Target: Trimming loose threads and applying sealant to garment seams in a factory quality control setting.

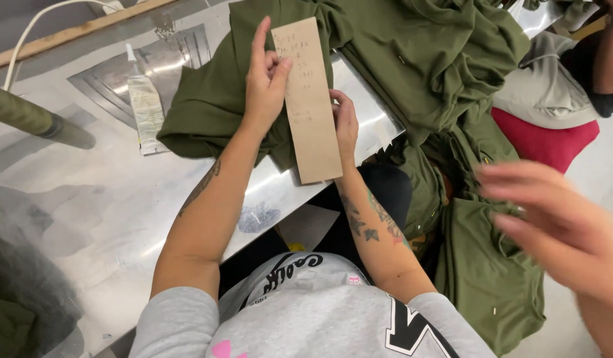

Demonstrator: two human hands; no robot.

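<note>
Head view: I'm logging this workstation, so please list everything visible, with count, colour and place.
card: one, brown, long strip with handwriting, held between both hands over the table edge
garments: heap, olive green, on the table top and spilling down at the right
table: one, shiny metal, left and centre
tube: one, clear with white nozzle, lying on the table at the left
cable: one, white, top left
cushion: one, red, right
other hand: one, blurred, another person's, reaching in at the right
sweatshirt: one, grey, bottom, worn by the person
left hand: on the card's left edge
right hand: at the card's right edge
</note>
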